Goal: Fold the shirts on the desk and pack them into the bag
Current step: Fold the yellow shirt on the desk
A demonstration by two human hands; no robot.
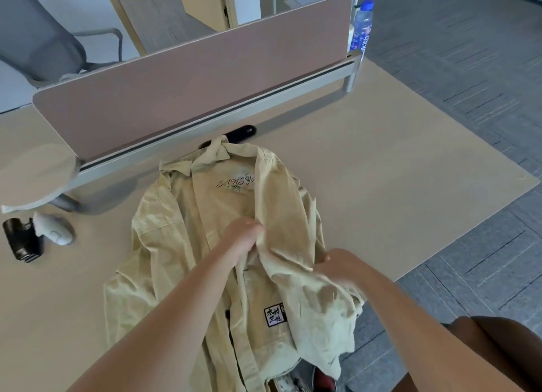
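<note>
A pale yellow shirt [181, 233] lies spread on the tan desk [381, 168], collar toward the divider, its hem hanging over the near edge. A black square patch [275, 316] shows on its lower front. My left hand [243, 237] pinches the front placket at mid-chest. My right hand [341, 264] grips the right side of the shirt, with fabric bunched under it. No bag can be made out; a dark and red item peeks out below the hem.
A brown divider panel [187, 89] runs across the back of the desk. A black cylinder [22, 240] and a white device [52, 229] lie at the left. A water bottle [362, 25] stands at the divider's right end. A dark object [242, 133] sits behind the collar. Grey carpet lies to the right.
</note>
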